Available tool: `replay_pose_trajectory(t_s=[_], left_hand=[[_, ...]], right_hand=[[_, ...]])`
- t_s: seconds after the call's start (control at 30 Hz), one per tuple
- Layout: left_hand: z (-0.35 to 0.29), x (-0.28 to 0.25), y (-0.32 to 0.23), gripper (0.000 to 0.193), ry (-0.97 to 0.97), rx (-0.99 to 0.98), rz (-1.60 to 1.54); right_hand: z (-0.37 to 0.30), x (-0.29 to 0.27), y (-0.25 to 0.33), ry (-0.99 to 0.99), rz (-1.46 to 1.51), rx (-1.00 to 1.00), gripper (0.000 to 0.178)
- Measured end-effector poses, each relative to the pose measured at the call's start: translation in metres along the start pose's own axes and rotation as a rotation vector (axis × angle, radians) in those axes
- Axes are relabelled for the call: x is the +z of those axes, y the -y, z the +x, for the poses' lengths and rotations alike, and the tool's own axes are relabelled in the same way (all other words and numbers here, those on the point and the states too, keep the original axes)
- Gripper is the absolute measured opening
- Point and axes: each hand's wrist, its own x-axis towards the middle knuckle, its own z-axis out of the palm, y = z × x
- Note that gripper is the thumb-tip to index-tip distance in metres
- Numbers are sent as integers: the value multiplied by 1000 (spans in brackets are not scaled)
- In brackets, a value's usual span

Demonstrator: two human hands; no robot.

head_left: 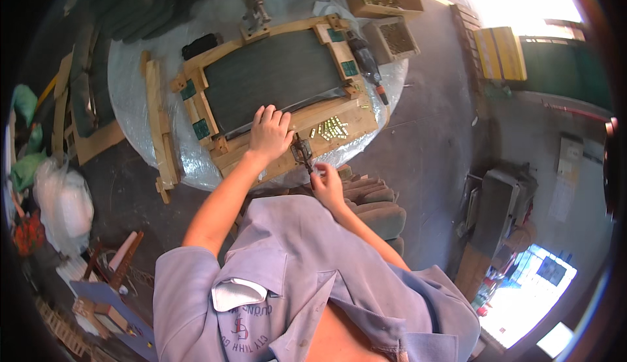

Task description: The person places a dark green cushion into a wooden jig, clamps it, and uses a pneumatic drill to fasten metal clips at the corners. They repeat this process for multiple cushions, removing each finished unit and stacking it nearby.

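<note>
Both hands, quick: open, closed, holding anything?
Left hand: open, fingers at the near edge of the dark panel, nothing visibly held.
Right hand: closed on the handle end of the metal clamp.

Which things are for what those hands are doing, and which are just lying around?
Probably for the job:
dark panel, left hand at its near edge
wooden frame around it
dark metal tool in the right hand
small gold-coloured pieces

Probably just lying around:
clear plastic bag
yellow block
</note>
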Motion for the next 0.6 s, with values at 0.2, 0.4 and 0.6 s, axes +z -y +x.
replay_pose_trajectory(t_s=[0.2,0.4,0.6], left_hand=[[25,-14,-27,52,419,-158,150],[36,-33,-17,69,510,-73,79],[28,-50,-30,69,361,-79,-74]], right_hand=[[-25,41,-23,-20,25,163,48],[-19,49,-21,-50,-15,234,44],[-26,52,-22,-57,74,339,43]])
